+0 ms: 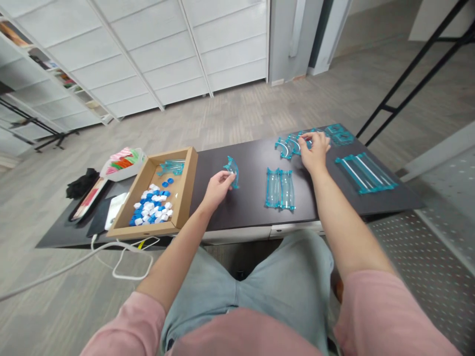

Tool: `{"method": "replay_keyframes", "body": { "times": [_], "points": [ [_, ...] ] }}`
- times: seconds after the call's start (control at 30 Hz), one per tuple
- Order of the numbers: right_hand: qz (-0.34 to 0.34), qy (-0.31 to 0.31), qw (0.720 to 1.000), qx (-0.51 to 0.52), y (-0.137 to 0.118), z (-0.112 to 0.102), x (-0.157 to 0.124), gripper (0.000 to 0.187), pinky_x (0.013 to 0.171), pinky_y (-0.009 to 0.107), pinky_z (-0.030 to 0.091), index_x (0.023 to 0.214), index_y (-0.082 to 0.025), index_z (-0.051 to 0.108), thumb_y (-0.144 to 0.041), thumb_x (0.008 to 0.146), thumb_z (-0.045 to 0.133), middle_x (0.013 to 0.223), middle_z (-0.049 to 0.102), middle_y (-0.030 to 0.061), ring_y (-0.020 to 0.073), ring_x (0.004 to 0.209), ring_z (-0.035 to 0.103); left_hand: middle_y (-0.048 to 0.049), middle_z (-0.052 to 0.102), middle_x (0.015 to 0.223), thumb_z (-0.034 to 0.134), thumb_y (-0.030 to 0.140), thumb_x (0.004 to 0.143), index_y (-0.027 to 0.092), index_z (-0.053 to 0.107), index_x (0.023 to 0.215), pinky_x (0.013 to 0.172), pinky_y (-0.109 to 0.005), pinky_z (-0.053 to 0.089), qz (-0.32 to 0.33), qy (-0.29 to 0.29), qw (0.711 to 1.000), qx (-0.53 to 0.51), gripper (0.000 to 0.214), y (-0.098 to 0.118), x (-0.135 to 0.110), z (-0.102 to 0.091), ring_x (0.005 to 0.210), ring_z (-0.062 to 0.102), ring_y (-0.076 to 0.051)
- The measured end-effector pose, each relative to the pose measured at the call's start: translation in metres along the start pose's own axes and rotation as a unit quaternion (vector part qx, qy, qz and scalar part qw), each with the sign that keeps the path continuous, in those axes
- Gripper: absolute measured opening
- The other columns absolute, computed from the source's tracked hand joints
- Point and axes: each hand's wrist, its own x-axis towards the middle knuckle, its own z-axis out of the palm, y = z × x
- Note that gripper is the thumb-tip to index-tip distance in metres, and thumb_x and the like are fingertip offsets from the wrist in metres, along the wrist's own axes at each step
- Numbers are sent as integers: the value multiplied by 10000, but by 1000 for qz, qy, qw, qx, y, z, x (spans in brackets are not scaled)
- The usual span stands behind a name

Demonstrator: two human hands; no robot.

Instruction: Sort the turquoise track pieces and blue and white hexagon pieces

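Closest to me, a person in a pink top and pale blue trousers (260,282) sits at a long, dark grey rectangular table (248,207), knees at its near edge. Toward that edge, between the forearms, two waisted, clear teal plastic pieces (272,190) lie side by side, upright to the edge. To their left, the left hand (218,187) is above the table's middle, its thumb and fingertips pinched together on the lower part of a curved, clear teal plastic piece (234,168). On the left half, a shallow brown cardboard tray (190,190) reaches the near edge; small blue and white faceted blocks (150,210) fill its near part, and more clear teal pieces (172,167) lie by its far edge. Left of the tray is a white tub (128,170) of pink, green and orange strips. Toward the right end lies a group of long, straight teal plastic pieces (365,173). Farther off, along the far edge, the right hand (315,150) reaches to a row of arched, clear teal plastic pieces (285,147), thumb and fingers bent close together; I cannot tell whether they grip one. Angular teal frames (341,136) sit at the far right corner. Beyond the floor stand white cabinets (178,44).
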Motion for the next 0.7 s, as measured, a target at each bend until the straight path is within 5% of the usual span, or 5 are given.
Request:
{"method": "replay_keyframes", "body": {
  "times": [0.13,0.33,0.7],
  "points": [
    [22,4,1000,16,-4,-5,-1,285,1127,587,442,1145,-271,708,-478,1092,521,1208,685,107,335,1215,568,-14,756,819,855,294,918,204,701,878,752,-298,583,-20,-34,990,135,183,16,50,39,654,694,-146],
    [16,-20,1000,18,-14,-10,-4,308,1092,526,446,1179,-273,719,-463,1123,484,1207,713,116,332,1185,578,-11,755,719,875,167,830,238,645,747,848,-332,585,-23,-49,976,212,255,30,101,82,709,770,-220],
    [6,-63,997,35,-28,-15,-7,349,1109,497,427,1241,-278,729,-474,1156,454,1220,733,117,342,1226,596,-37,816,859,937,222,816,246,640,879,865,-318,562,-2,-68,968,243,304,38,133,140,903,797,-234]
  ]
}}
